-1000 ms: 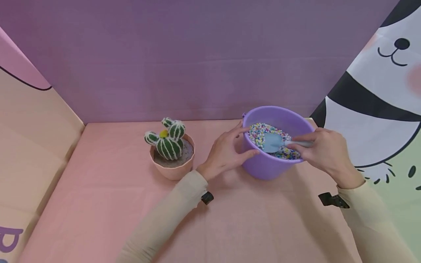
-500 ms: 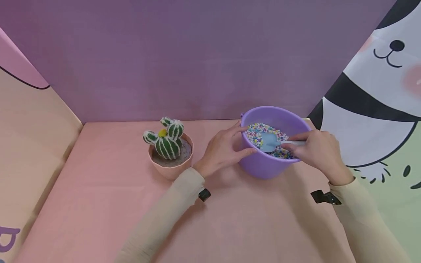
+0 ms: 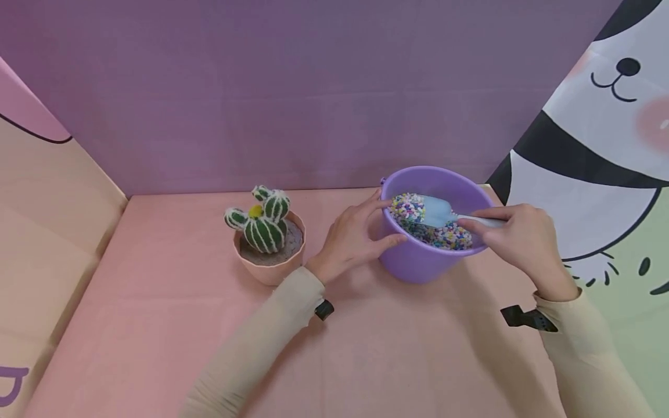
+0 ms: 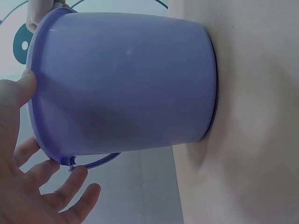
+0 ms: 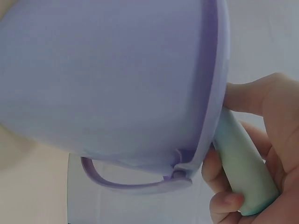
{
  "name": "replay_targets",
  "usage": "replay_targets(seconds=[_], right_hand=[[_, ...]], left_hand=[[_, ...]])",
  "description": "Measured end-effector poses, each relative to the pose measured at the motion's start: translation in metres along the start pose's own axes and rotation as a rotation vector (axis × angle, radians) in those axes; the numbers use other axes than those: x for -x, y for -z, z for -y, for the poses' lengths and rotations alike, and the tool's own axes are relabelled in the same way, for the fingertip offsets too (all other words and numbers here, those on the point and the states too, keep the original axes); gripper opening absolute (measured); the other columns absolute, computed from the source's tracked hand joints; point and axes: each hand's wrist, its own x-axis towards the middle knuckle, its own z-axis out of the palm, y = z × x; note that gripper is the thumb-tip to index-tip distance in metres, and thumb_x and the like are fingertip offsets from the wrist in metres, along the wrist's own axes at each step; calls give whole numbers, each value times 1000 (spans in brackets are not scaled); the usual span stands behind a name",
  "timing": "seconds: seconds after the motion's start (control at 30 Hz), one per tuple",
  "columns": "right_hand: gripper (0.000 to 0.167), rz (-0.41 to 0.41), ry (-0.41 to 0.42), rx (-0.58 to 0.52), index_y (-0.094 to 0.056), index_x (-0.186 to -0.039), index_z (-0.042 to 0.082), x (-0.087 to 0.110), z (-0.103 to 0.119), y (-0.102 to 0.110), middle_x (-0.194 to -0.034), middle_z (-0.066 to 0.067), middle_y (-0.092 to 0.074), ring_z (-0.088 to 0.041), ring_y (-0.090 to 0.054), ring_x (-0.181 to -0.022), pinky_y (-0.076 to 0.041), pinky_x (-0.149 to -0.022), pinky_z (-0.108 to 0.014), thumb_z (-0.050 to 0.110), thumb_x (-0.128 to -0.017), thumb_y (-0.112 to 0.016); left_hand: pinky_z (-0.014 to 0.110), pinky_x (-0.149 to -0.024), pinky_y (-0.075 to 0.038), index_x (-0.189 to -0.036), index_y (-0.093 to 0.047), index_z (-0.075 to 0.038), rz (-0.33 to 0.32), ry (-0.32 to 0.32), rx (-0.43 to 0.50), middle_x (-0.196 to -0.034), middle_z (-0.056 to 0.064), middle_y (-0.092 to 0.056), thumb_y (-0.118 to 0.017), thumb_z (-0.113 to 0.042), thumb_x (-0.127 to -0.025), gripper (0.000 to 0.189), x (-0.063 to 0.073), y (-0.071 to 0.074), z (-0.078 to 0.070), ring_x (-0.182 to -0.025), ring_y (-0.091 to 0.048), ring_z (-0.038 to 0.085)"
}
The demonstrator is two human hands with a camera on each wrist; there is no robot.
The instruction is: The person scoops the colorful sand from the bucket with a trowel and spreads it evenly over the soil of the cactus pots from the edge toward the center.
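In the head view, a purple bucket (image 3: pixel 418 264) stands on the pink surface, with multicoloured beads (image 3: pixel 452 235) inside. My left hand (image 3: pixel 352 238) holds its near left rim, thumb and forefinger spread along it. The left wrist view has the thumb (image 4: pixel 25 86) on the rim and the outer fingers loosely bent beside the handle joint. My right hand (image 3: pixel 522 232) grips the pale handle (image 5: pixel 245 163) of a light blue toy shovel (image 3: pixel 436 212). The blade is over the beads within the bucket, a heap of beads at its left end.
Left of the bucket is a green knitted cactus (image 3: pixel 265 233) in a peach pot (image 3: pixel 272 273), close to my left wrist. A purple wall (image 3: pixel 313 98) rises behind. On the right stands a panel with a printed cartoon animal (image 3: pixel 590 215).
The shovel has risen from among the beads, its blade now bearing a heap. My right hand has shifted slightly right and up; the left hand keeps its place on the rim.
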Motion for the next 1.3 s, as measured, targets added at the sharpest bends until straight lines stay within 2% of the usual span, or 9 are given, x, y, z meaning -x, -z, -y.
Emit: replay_targets(seconds=[0.07,0.17,0.27,0.33,0.47,0.57,0.87,1.03,1.3], right_hand=[[43,-1,-40,-43,-86,-108,14,3,-3,2,-77,-4,-80,-4,-64,-78,-42,-61,-24,51,-88,-84],[44,4,-97,-116,-86,-108,14,6,-8,5,-78,17,-79,13,-54,-77,-43,-62,-21,54,-87,-85],[46,3,-122,-157,-86,-109,15,10,-12,6,-73,39,-67,15,-54,-79,-43,-63,-20,55,-87,-85],[44,-5,-120,-161,-86,-109,15,12,-15,6,-70,47,-60,16,-53,-79,-42,-64,-19,53,-87,-85],[41,-8,-102,-156,-86,-109,13,15,-19,5,-71,49,-58,21,-52,-79,-42,-64,-16,49,-90,-84],[41,-4,-115,-157,-87,-108,15,17,-19,6,-71,48,-59,19,-53,-76,-43,-63,-18,51,-89,-84],[44,-13,-121,-163,-86,-108,14,20,-18,9,-70,50,-58,18,-54,-75,-43,-61,-20,52,-88,-84],[40,-23,-106,-156,-86,-107,12,20,-17,10,-69,49,-58,16,-54,-72,-41,-59,-21,48,-88,-85],[40,-31,-87,-162,-86,-108,10,19,-11,11,-70,50,-57,19,-53,-74,-41,-59,-19,45,-89,-85]], left_hand=[[52,-116,-48,-156,-54,-29,1,1,0,-174,-12,-29,-78,-64,-90,79,0,0,0,-145,-55,25],[52,-116,-48,-156,-55,-29,0,-2,0,-174,-12,-29,-78,-64,-90,78,0,-2,-1,-145,-54,25],[52,-114,-49,-156,-55,-29,-7,-8,3,-174,-14,-29,-77,-64,-90,78,0,-4,0,-144,-55,25],[51,-113,-50,-156,-55,-29,-14,-14,7,-174,-14,-28,-78,-63,-90,78,0,-5,1,-143,-56,24],[51,-110,-52,-156,-55,-28,-32,-25,9,-174,-15,-29,-77,-63,-90,78,0,-8,2,-141,-57,23],[52,-109,-53,-156,-55,-27,-39,-33,10,-174,-12,-31,-77,-62,-90,78,0,-10,2,-141,-57,24],[51,-108,-54,-156,-55,-30,-39,-23,-3,-174,-13,-32,-77,-65,-90,78,0,-8,1,-142,-55,24],[49,-113,-51,-154,-58,-26,-64,-52,-22,-172,-7,-40,-77,-64,-89,77,1,-7,2,-146,-53,24],[47,-128,-36,-157,-55,-24,-66,-50,39,-171,-10,-39,-75,-57,-95,73,3,-2,5,-157,-41,17]])
